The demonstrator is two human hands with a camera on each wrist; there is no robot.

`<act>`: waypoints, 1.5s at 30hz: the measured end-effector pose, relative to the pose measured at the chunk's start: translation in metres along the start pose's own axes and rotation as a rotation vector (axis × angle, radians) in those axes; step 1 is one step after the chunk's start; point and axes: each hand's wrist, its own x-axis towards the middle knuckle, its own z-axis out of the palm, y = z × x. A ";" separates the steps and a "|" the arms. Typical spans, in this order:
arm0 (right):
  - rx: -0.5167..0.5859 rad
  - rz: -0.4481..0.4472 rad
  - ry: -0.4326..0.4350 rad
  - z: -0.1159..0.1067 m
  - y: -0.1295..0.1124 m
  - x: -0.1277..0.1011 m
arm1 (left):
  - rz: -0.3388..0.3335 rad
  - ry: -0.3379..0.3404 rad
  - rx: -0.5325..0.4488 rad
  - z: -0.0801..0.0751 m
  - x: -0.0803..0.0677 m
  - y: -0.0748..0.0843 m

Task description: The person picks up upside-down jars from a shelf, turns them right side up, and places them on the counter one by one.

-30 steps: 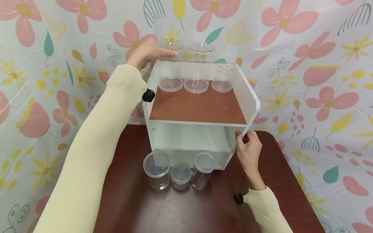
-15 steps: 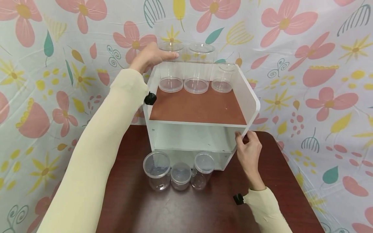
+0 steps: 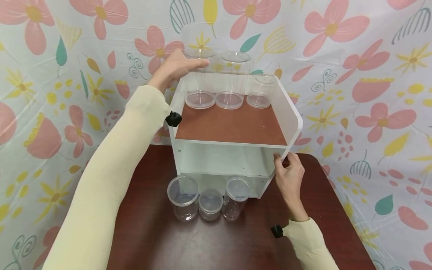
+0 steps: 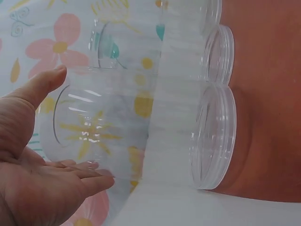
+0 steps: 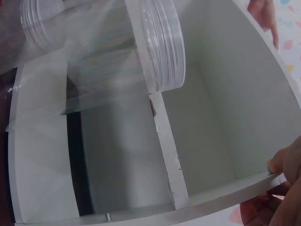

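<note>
Three clear plastic jars stand lid-down in a row at the back of the shelf unit's brown top [image 3: 233, 129]. My left hand [image 3: 180, 65] is at the upper part of the leftmost jar [image 3: 200, 100]. In the left wrist view, its thumb and fingers [image 4: 89, 186] lie nearly straight along opposite sides of that jar. The middle jar [image 3: 229, 101] and the smaller right jar [image 3: 258, 100] stand beside it. My right hand [image 3: 291, 174] pinches the front edge of the white shelf unit's right side panel [image 3: 290, 116], thumb inside and fingers outside.
Three lidded clear jars, a wide one [image 3: 183, 195], a short one [image 3: 210, 204] and a tall one [image 3: 236, 193], stand before the unit on the dark wooden table [image 3: 209, 247]. A white middle shelf [image 3: 224, 161] shows below the top. A floral curtain [image 3: 381, 157] hangs behind.
My left hand has lowered slightly and shifted a little right along the leftmost jar, which stays in place. My right hand keeps its hold on the panel. The head view has shifted slightly.
</note>
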 end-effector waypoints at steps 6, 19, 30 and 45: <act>-0.011 0.003 -0.001 0.000 0.002 0.002 | 0.037 0.023 -0.049 -0.004 -0.008 0.001; -0.038 0.015 0.006 -0.001 0.004 0.005 | 0.170 -0.017 -0.215 -0.019 -0.036 0.002; -0.055 0.031 0.002 0.001 0.007 0.006 | 0.271 -0.054 -0.402 -0.021 -0.059 -0.007; -0.054 0.024 0.009 0.001 0.011 0.008 | 0.405 -0.102 -0.588 -0.016 -0.092 -0.018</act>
